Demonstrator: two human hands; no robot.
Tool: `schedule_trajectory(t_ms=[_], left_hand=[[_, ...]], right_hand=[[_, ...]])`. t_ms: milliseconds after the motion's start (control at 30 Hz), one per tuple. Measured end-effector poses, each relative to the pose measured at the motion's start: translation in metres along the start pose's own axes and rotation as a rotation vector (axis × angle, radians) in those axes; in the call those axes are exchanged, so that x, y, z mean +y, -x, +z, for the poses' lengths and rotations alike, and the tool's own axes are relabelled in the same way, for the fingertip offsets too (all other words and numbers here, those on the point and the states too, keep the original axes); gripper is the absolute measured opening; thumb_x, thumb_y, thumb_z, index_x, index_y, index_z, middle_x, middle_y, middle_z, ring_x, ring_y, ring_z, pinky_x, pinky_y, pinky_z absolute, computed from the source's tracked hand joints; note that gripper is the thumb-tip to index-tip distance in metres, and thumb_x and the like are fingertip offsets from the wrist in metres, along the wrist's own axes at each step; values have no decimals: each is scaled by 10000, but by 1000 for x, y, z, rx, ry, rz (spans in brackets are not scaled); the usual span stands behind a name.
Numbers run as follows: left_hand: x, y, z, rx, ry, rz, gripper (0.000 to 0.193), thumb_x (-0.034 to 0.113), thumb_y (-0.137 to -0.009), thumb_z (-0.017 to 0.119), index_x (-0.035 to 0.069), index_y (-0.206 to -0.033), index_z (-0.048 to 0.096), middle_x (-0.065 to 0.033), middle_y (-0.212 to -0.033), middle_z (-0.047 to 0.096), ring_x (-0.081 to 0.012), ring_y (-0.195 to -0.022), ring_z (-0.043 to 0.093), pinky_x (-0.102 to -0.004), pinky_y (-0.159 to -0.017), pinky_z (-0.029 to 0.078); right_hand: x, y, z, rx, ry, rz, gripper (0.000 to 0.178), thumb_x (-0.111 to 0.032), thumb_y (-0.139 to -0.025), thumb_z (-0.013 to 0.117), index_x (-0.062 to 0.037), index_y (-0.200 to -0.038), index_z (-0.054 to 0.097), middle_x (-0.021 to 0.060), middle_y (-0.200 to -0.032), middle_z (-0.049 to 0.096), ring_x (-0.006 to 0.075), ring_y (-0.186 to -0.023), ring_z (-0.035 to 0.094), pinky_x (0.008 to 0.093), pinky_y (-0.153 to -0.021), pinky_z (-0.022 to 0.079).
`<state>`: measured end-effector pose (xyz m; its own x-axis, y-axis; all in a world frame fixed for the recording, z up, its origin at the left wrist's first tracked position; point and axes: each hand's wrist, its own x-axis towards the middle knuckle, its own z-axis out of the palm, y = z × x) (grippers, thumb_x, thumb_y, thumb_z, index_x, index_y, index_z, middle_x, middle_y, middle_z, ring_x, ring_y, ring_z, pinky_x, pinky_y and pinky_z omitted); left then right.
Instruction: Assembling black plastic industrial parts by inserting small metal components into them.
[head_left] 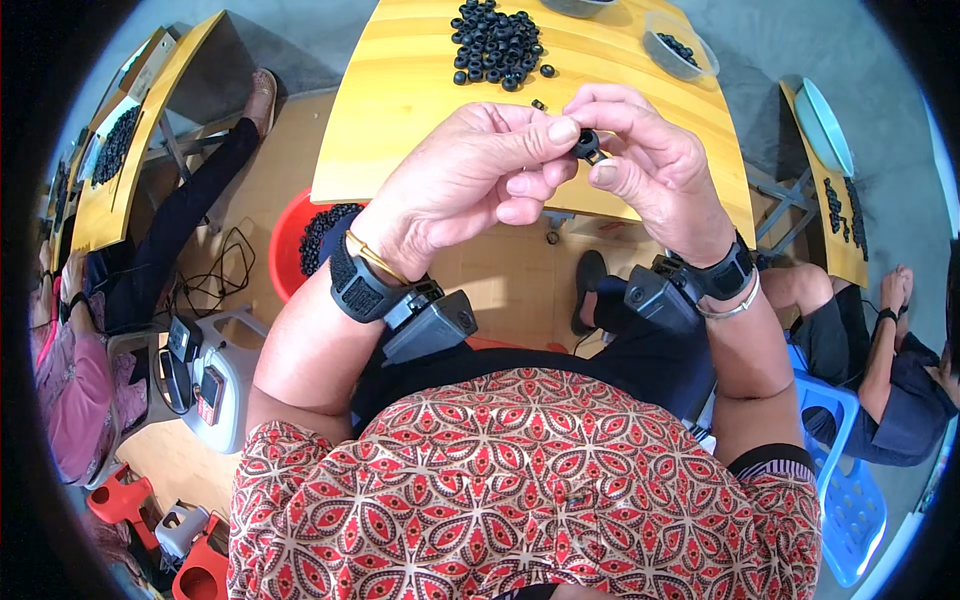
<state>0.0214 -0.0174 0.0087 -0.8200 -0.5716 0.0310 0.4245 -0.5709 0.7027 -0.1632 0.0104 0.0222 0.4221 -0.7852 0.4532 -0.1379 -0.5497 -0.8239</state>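
A small black round part with a ring-like opening is held up over the near edge of the yellow wooden table. My left hand pinches it between thumb and fingers from the left. From the other side, my right hand grips it with the thumb below and curled fingers above. Beyond my hands lies a pile of similar black parts. One tiny dark piece rests on the tabletop just past my fingertips; its exact shape is too small to tell.
A clear bowl with black parts stands at the table's far right. Below the table's left edge sits a red basin full of black parts. Co-workers sit on both sides near other tables. A blue plastic stool is at my right, cables at left.
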Motion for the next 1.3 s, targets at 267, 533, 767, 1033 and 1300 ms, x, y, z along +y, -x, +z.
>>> schedule_trajectory(t_ms=[267, 533, 767, 1033, 1300], left_hand=[[-6, -1, 0, 79, 43, 2, 134, 146, -825, 537, 12, -824, 553, 5, -653, 512, -27, -491, 377, -166, -418, 342], [-10, -1, -4, 56, 68, 18, 124, 131, -824, 535, 8, -809, 547, -4, -648, 505, -40, -498, 384, -185, -443, 371], [-15, -3, 0, 178, 19, 59, 133, 171, -822, 538, 55, -758, 551, 3, -638, 521, -27, -466, 361, -153, -392, 293], [-17, -1, 3, 185, 36, 133, 131, 138, -813, 550, 11, -784, 564, -32, -651, 530, -77, -511, 446, -207, -457, 423], [-17, -2, 9, 219, 11, 184, 139, 124, -815, 544, -8, -776, 558, -41, -642, 533, -91, -493, 479, -214, -453, 441]], right_hand=[[2, 1, 7, 46, 79, 75, 237, -34, -708, 626, -60, -938, 571, 14, -825, 515, 93, -730, 491, 210, -619, 429], [-6, 3, 8, 182, 105, 280, 135, -36, -684, 638, -26, -777, 540, 18, -671, 473, 97, -607, 450, 222, -530, 389], [-14, 2, 9, 98, 612, -137, 82, 12, -666, 589, 0, -730, 539, 94, -622, 483, 195, -558, 474, 277, -516, 377], [-16, 6, 15, 190, 271, 150, 61, -23, -728, 573, 14, -687, 548, 90, -596, 500, 191, -561, 484, 269, -519, 375], [-12, 6, 26, 233, 560, -34, 84, -40, -788, 488, 17, -727, 478, 151, -627, 468, 312, -585, 479, 346, -528, 385]])
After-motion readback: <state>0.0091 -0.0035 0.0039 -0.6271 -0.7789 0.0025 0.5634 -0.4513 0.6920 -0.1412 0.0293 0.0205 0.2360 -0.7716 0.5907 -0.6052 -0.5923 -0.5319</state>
